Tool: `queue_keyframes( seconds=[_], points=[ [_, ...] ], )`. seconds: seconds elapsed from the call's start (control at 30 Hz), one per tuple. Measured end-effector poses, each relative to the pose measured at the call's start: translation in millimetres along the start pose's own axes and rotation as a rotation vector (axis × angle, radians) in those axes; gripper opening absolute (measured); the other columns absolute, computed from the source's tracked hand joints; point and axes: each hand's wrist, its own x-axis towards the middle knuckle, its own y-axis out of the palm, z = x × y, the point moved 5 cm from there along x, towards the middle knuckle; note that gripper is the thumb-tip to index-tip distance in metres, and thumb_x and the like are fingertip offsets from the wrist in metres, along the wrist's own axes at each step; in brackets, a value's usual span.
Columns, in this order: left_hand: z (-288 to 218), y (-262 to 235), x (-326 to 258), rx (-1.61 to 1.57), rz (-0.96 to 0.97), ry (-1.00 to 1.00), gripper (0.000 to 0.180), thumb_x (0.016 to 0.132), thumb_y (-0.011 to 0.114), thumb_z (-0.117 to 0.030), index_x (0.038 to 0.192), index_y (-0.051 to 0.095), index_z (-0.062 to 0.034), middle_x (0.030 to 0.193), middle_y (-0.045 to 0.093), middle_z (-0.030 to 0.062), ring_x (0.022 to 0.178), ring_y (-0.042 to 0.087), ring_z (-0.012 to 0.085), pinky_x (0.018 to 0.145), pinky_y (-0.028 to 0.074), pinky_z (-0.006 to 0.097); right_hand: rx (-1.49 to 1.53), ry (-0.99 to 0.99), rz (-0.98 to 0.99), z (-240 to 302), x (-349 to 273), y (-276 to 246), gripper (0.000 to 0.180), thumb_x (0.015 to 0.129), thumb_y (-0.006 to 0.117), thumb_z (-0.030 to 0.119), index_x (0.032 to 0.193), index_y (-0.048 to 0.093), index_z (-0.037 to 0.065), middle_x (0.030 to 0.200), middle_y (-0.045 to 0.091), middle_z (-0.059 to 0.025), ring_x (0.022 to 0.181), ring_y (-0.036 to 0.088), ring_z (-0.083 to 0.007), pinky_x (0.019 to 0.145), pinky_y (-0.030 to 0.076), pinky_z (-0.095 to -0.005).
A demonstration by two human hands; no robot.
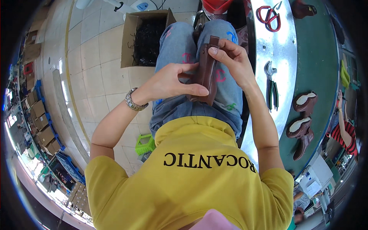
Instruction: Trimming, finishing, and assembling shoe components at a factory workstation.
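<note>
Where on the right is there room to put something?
On the metal strip, between the red-handled snips and the green-handled pliers; and on the green tabletop, between the far brown item and the pale-lined shoes. Crowded: around those shoes, and the lap, where left hand and right hand hold the brown leather.

A tiled workshop floor to my left, a long bench to my right.
Pale square tiles [109, 42] spread out on my left, catching white glare, with a yellow line [68, 42] running over them from far to near. Past that, brown cartons [45, 135] and blue crates [71, 168] line the left side. The bench [320, 50] has a green top and a shiny metal strip [285, 50] along the edge nearest me.
</note>
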Motion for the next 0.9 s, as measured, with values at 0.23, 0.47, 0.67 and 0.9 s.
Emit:
queue_keyframes(
  seconds=[0.23, 0.47, 0.67, 0.9],
  points=[
    [7, 9, 3, 0.053, 0.046, -0.07, 0.062, 0.075, 0.083, -0.028, 0.119, 0.053, 0.004, 0.108, 0.062, 0.0087, 0.1, 0.059, 0.0169, 0.089, 0.047, 0.032, 0.205, -0.044, -0.33, -3, -10, 35, 0.02, 0.084, 0.074, 0.018, 0.077, 0.06, 0.005, 0.068, 0.054, 0.0047, 0.064, 0.046, -0.0033, 0.058, 0.039, -0.0203],
    [8, 14, 10, 0.242, 0.027, -0.157, 0.063, 0.077, 0.081, -0.029, 0.121, 0.053, 0.005, 0.109, 0.064, 0.0093, 0.102, 0.061, 0.0168, 0.092, 0.049, 0.031, 0.103, -0.117, -0.349, -11, -9, 29, 0.017, 0.087, 0.071, 0.017, 0.077, 0.061, 0.008, 0.069, 0.046, 0.0085, 0.064, 0.036, -0.0014, 0.057, 0.027, -0.0204],
    [0, 29, 7, 0.579, -0.194, 0.08, 0.095, 0.07, 0.079, -0.054, 0.126, 0.042, 0.0137, 0.107, 0.059, 0.0294, 0.1, 0.061, 0.039, 0.086, 0.049, 0.041, 0.201, -0.04, -0.294, -17, 0, 15, 0.026, 0.083, 0.075, 0.023, 0.073, 0.06, 0.004, 0.068, 0.053, 0.0047, 0.066, 0.045, -0.0036, 0.059, 0.037, -0.0223],
    [36, 14, 4, 0.483, -0.142, 0.183, 0.122, 0.064, 0.087, -0.046, 0.153, 0.014, -0.0064, 0.15, 0.029, 0.0234, 0.139, 0.033, 0.0353, 0.113, 0.03, 0.04, -0.008, 0.156, -0.025, 1, 19, -12, 0.032, 0.088, 0.071, 0.034, 0.08, 0.068, 0.003, 0.07, 0.06, 0.004, 0.067, 0.052, -0.0027, 0.063, 0.041, -0.0205]
  ],
)
